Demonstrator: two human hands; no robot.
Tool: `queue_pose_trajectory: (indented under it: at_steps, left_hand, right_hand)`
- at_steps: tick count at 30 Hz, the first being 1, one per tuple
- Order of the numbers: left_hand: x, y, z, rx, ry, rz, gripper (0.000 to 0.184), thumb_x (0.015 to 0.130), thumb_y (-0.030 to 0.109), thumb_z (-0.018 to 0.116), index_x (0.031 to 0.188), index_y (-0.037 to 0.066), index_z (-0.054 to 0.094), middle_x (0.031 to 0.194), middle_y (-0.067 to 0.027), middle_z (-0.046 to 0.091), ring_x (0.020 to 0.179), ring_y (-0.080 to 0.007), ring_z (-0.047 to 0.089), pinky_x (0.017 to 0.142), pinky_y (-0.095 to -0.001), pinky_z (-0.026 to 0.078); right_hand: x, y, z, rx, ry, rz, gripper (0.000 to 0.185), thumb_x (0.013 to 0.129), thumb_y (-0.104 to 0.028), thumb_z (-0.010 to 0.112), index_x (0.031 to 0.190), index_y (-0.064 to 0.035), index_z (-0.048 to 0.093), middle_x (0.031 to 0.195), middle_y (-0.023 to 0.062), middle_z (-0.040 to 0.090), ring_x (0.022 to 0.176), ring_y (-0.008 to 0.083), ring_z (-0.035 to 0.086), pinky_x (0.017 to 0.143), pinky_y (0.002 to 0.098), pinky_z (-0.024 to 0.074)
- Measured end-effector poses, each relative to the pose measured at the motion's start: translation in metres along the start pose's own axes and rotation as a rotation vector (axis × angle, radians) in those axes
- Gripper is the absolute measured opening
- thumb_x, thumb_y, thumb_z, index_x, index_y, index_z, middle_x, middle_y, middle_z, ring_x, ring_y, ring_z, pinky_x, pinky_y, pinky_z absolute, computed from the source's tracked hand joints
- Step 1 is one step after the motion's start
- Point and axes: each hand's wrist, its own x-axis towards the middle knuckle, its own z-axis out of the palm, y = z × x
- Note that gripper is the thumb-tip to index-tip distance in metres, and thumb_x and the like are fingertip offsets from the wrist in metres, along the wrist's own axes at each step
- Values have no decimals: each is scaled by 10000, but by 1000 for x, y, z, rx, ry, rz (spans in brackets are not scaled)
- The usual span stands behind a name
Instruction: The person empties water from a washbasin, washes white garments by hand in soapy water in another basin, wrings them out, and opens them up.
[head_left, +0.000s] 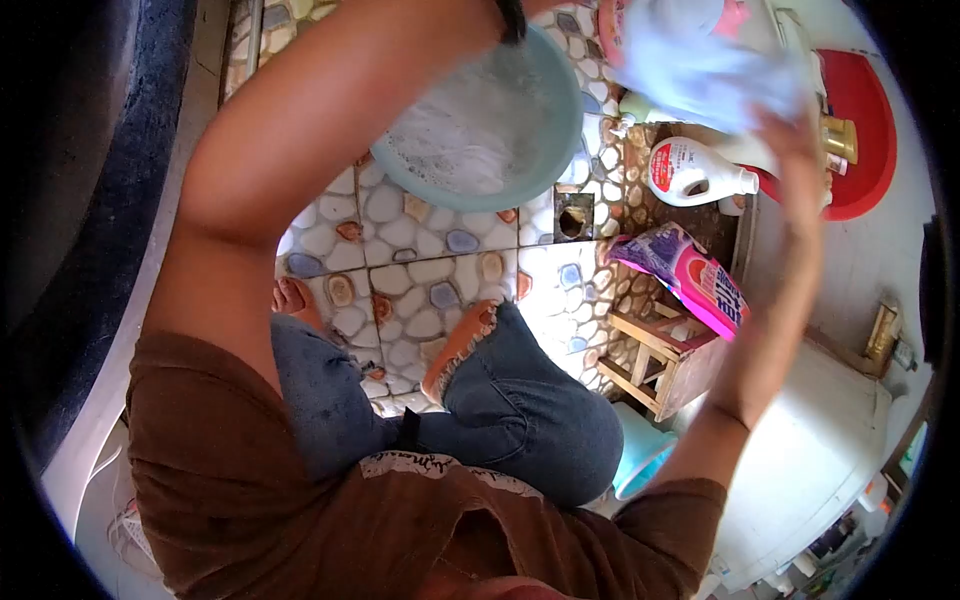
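My right hand [790,150] is raised at the upper right, blurred by motion, and grips the edge of a pale blue cloth [700,85] that is smeared too. Past the top edge reaches my left arm, with a black band at the wrist; only a sliver of my left hand [545,4] shows, its fingers out of view. Below that wrist a light green basin [567,110] stands on the floor, holding sudsy water and what looks like whitish fabric [465,130].
A white detergent bottle [690,172] lies beside a red basin [865,140]. A pink and purple bag [690,275] leans above a small wooden stool [650,365]. There is a square floor drain [573,218], a turquoise bucket [640,455] and a large white appliance-like body [810,450].
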Motion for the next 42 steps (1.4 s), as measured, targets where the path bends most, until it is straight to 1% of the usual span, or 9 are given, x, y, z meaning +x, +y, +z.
queue_pose_trajectory:
  at_steps: [4,7,14,20,28,32,37,41,42]
  left_hand:
    - [-21,-55,-5,509,-155,-94,395,868,184,510,1214,-3,494,1100,-167,608,1004,-246,594,888,-346,471]
    - [-25,-66,-35,664,-186,-141,454,851,177,547,1263,4,461,1139,-148,594,1022,-228,582,893,-335,466]
    - [-42,-38,-90,631,-86,-157,631,814,160,634,1375,20,382,1230,-104,564,1067,-185,555,903,-310,455]
    - [-55,-48,-81,191,241,-547,421,843,114,591,1248,16,532,1136,-74,616,1016,-154,594,862,-287,479]
    - [-7,-56,-145,31,725,41,269,779,30,568,1040,12,631,939,-64,662,810,-168,610,714,-307,497]
    - [7,-47,-244,1097,1109,380,443,721,86,628,1151,30,541,1049,-170,589,977,-309,595,791,-382,486]
    - [-37,-130,-267,1720,516,-444,640,733,321,721,1263,67,469,1186,-192,523,1148,-346,494,914,-462,391]
    - [-52,-159,-272,1834,555,-45,696,805,512,618,1305,50,472,1230,-196,519,1159,-338,478,955,-445,337]
    - [-52,-154,-271,1789,523,-47,710,819,539,590,1314,44,471,1238,-195,517,1158,-347,475,972,-444,322]
  right_hand:
    - [18,4,172,-6,-204,-178,572,859,-165,652,1362,-42,406,1220,114,562,1145,223,527,925,344,436]
    - [70,81,235,789,-52,30,410,908,-179,590,1285,-71,472,1220,81,561,1130,227,533,904,370,463]
    - [47,-28,200,1441,-224,55,355,932,-249,545,1248,-96,489,1203,77,568,1111,196,549,874,361,500]
    - [64,11,249,1074,-5,131,495,868,-252,635,1299,-64,480,1230,91,577,1125,171,551,939,330,446]
    - [117,-45,244,-178,319,-607,566,776,-194,731,1265,-31,499,1290,191,491,1239,313,462,985,362,411]
    - [146,-4,233,-247,-33,-257,488,774,-175,715,1206,-51,527,1333,208,442,1202,376,465,957,418,429]
    - [219,-41,214,-497,150,-664,337,810,-194,661,1108,-61,575,1154,198,549,1064,373,542,871,424,465]
    - [334,-111,206,-706,477,-937,307,803,-239,653,1045,-59,595,999,187,606,894,367,596,714,458,493]
    - [356,-153,202,-822,410,-858,348,840,-220,585,1158,-80,561,1210,197,492,1083,375,497,884,443,427]
